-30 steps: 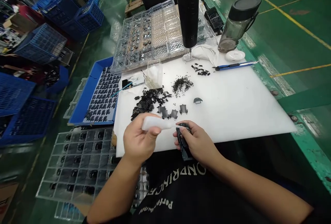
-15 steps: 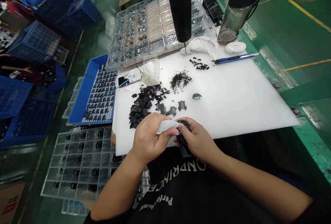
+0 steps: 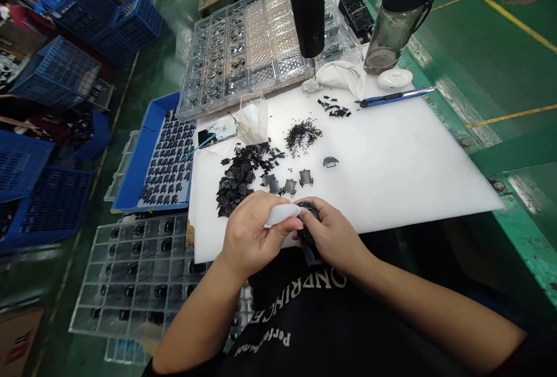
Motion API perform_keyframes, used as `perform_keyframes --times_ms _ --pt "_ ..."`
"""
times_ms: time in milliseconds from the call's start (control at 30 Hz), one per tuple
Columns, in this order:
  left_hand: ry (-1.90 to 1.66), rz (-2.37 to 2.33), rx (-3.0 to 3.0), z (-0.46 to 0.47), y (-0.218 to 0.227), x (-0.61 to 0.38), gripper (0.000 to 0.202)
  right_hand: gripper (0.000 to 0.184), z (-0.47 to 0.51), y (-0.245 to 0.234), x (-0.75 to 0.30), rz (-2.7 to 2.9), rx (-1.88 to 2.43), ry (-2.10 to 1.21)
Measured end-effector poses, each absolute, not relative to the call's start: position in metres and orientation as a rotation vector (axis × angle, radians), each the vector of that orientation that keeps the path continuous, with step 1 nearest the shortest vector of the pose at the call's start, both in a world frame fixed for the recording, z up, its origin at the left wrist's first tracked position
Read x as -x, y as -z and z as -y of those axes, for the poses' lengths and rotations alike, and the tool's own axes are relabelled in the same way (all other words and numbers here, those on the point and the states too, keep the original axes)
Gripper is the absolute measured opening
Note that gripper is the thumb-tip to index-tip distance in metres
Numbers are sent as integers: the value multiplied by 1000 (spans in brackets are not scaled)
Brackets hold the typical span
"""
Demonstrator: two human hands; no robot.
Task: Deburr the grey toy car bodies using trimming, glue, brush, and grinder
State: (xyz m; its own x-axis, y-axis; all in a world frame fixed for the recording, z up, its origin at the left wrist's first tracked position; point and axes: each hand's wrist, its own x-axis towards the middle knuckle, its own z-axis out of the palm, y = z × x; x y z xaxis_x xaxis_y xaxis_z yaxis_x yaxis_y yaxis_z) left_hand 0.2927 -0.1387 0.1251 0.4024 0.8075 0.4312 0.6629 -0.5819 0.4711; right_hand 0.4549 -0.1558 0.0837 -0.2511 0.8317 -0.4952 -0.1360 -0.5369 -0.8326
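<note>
My left hand (image 3: 252, 232) is closed on a white cloth (image 3: 281, 213), its thumb and fingers pinching the tip. That tip meets a dark plastic part (image 3: 310, 249), which my right hand (image 3: 333, 229) grips from the right side. Fingers cover much of the part, so its full shape is hidden. Just beyond the hands, several small dark curved pieces (image 3: 306, 178) lie on the white board (image 3: 391, 162). A heap of black pieces (image 3: 237, 182) sits left of them, and a scatter of tiny black bits (image 3: 302, 135) lies farther back.
An electric screwdriver (image 3: 307, 11) hangs above the board's back edge. Behind it stands a clear compartment tray (image 3: 226, 84). A bottle (image 3: 394, 23), white case (image 3: 395, 78) and blue knife (image 3: 395, 97) are at back right. A blue bin (image 3: 143, 133) and another compartment tray (image 3: 130, 278) flank the left.
The hands keep nearly the same place and grip, with the cloth still against the dark part. The hanging screwdriver appears slightly higher and farther right.
</note>
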Motion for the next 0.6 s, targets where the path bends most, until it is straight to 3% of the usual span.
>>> perform_keyframes --times_ms 600 --pt "-976 -1346 -2299 143 -121 -287 32 23 156 -82 -455 867 1324 -1869"
